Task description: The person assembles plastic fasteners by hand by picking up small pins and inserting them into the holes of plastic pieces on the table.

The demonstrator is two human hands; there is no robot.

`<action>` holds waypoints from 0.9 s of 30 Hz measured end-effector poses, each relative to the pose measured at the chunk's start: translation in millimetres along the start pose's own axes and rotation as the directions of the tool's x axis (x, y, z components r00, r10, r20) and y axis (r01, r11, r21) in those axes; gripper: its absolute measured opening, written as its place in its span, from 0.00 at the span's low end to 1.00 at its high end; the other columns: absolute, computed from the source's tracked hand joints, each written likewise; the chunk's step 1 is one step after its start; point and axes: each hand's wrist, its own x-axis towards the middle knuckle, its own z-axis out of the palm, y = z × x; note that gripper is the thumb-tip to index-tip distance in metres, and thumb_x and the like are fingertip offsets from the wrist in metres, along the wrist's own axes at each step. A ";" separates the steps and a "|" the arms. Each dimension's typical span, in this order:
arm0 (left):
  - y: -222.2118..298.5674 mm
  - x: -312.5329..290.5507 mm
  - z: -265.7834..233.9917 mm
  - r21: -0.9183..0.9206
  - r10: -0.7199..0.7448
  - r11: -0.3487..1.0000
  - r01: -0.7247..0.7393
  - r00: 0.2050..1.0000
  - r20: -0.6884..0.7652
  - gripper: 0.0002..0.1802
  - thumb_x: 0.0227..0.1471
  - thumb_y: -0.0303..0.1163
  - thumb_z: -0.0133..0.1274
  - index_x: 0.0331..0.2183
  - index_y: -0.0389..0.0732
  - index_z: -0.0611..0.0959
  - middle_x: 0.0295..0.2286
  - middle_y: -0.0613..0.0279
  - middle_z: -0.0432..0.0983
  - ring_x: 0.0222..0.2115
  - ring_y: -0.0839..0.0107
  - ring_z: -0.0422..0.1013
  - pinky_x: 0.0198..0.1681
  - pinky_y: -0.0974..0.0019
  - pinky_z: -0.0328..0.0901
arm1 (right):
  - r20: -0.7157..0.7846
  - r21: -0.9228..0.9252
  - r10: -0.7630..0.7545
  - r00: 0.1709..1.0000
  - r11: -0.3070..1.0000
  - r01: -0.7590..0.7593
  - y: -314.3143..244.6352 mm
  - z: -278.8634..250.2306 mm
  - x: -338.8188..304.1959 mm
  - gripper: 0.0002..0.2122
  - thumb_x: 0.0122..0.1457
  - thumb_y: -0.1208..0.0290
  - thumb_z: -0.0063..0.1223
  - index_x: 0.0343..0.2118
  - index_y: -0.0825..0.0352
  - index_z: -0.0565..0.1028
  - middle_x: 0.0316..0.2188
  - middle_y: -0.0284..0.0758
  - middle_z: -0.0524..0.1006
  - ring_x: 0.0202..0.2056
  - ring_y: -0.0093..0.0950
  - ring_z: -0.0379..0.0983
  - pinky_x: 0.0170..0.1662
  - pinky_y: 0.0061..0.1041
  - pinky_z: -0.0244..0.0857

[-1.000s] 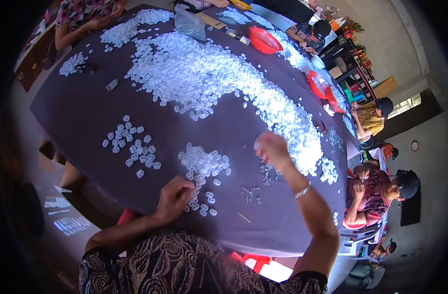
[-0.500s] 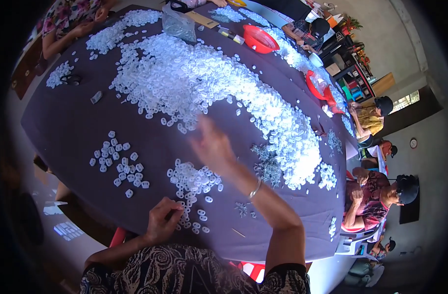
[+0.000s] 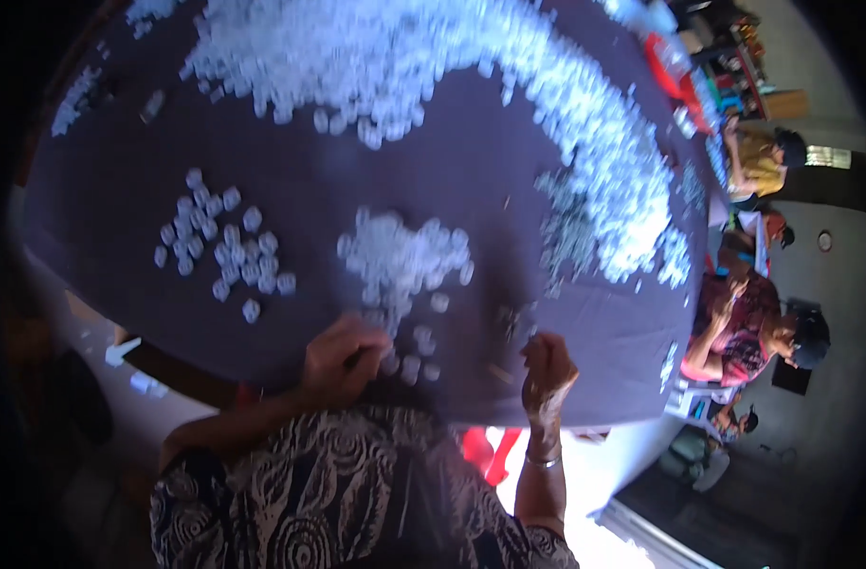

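Note:
My left hand [image 3: 346,360] is closed at the near edge of a small pile of white plastic pieces [image 3: 404,251], which show two dark spots each in the earlier frame. Fingers curled together, my right hand [image 3: 549,372] is beside a little cluster of thin grey pieces [image 3: 510,321] on the dark tablecloth. Whatever either hand may hold is too small and blurred to make out. To the left lies a spread-out group of similar white pieces [image 3: 248,256]. A thin tan stick [image 3: 500,375] lies just left of my right hand.
A huge white heap [image 3: 357,57] arcs over the far side and down the right. Against its inner edge sits a larger grey pile [image 3: 565,228]. A small packet [image 3: 152,105] lies at the far left. Other people, one in a red shirt [image 3: 736,322], sit along the right.
My right hand has come back from the large heap's near edge toward me and to the right, by the grey cluster. The view has tilted down; my left hand remains by the small pile.

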 end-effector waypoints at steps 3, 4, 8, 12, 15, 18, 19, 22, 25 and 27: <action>-1.7 10.8 0.7 0.037 0.043 0.998 -0.043 0.999 0.018 0.09 0.41 0.16 0.55 0.29 0.36 0.77 0.24 0.58 0.73 0.22 0.70 0.68 0.25 0.69 0.63 | -0.019 -0.094 -0.087 0.996 0.992 0.085 16.2 5.3 -20.7 0.05 0.55 0.78 0.45 0.23 0.68 0.71 0.17 0.34 0.71 0.17 0.26 0.67 0.21 0.24 0.61; -2.0 9.6 1.1 0.035 -0.008 0.999 0.008 1.000 0.012 0.08 0.41 0.17 0.55 0.29 0.35 0.77 0.24 0.56 0.73 0.22 0.67 0.68 0.24 0.69 0.63 | -0.025 -0.032 -0.028 0.999 0.999 0.027 18.0 12.4 -21.4 0.06 0.56 0.78 0.43 0.22 0.69 0.69 0.15 0.35 0.70 0.16 0.25 0.66 0.21 0.25 0.61; -6.9 17.0 0.2 0.067 -0.066 0.996 0.063 0.996 0.052 0.09 0.39 0.19 0.57 0.29 0.35 0.78 0.24 0.55 0.73 0.22 0.63 0.68 0.22 0.67 0.63 | -0.207 -0.092 0.119 0.971 0.986 -0.140 14.8 33.8 -21.2 0.07 0.55 0.73 0.50 0.22 0.67 0.69 0.14 0.33 0.69 0.16 0.25 0.66 0.22 0.26 0.61; -5.7 16.0 0.7 0.109 -0.058 0.993 0.040 0.985 0.164 0.13 0.38 0.17 0.59 0.30 0.37 0.78 0.25 0.59 0.72 0.21 0.74 0.68 0.22 0.73 0.63 | -0.200 -0.216 -0.009 0.980 0.976 -0.035 32.8 33.2 -26.2 0.07 0.57 0.73 0.50 0.23 0.67 0.70 0.15 0.30 0.69 0.17 0.18 0.62 0.21 0.19 0.56; -7.5 13.9 2.6 0.133 -0.031 0.991 0.008 0.985 0.171 0.13 0.37 0.18 0.60 0.31 0.36 0.78 0.25 0.59 0.72 0.22 0.73 0.68 0.23 0.73 0.63 | -0.168 -0.185 0.018 0.986 0.981 -0.049 37.7 28.9 -20.4 0.09 0.57 0.69 0.52 0.23 0.66 0.70 0.14 0.30 0.70 0.17 0.18 0.62 0.22 0.19 0.57; -5.0 14.5 1.8 0.143 -0.019 0.990 -0.006 0.985 0.172 0.13 0.37 0.18 0.60 0.30 0.36 0.78 0.26 0.57 0.72 0.23 0.71 0.69 0.24 0.73 0.64 | -0.221 -0.149 -0.019 0.975 0.989 -0.014 41.8 29.4 -19.0 0.12 0.58 0.66 0.50 0.22 0.67 0.70 0.14 0.28 0.68 0.16 0.16 0.61 0.21 0.18 0.55; -2.8 15.8 2.6 0.154 -0.024 0.988 -0.004 0.984 0.179 0.13 0.37 0.18 0.60 0.30 0.36 0.78 0.26 0.57 0.72 0.23 0.71 0.69 0.24 0.73 0.64 | -0.220 -0.137 -0.010 0.975 0.990 -0.020 42.8 28.6 -18.3 0.12 0.58 0.66 0.50 0.22 0.67 0.70 0.14 0.28 0.68 0.16 0.16 0.61 0.21 0.18 0.55; 2.3 17.6 5.0 0.180 -0.028 0.984 -0.002 0.986 0.165 0.11 0.37 0.21 0.61 0.28 0.36 0.79 0.25 0.58 0.73 0.22 0.69 0.70 0.23 0.71 0.64 | -0.241 0.019 0.044 0.970 0.999 -0.040 43.2 29.3 -12.7 0.11 0.61 0.68 0.45 0.23 0.67 0.70 0.14 0.25 0.69 0.16 0.12 0.56 0.20 0.15 0.49; 2.2 13.8 8.0 0.217 -0.034 0.976 0.022 0.998 0.053 0.09 0.39 0.19 0.59 0.28 0.37 0.79 0.25 0.59 0.73 0.23 0.71 0.69 0.24 0.72 0.64 | -0.210 0.214 0.090 0.974 0.976 -0.044 39.7 30.6 -4.1 0.11 0.61 0.68 0.45 0.24 0.67 0.70 0.15 0.26 0.69 0.16 0.12 0.56 0.20 0.14 0.49; -1.9 11.1 11.2 0.242 -0.034 0.968 0.063 0.992 -0.120 0.09 0.40 0.18 0.58 0.28 0.38 0.78 0.26 0.61 0.72 0.23 0.73 0.69 0.24 0.74 0.64 | -0.195 0.274 0.068 0.978 0.962 -0.013 42.2 31.2 -2.7 0.11 0.61 0.69 0.45 0.23 0.67 0.70 0.15 0.26 0.69 0.17 0.11 0.55 0.21 0.13 0.48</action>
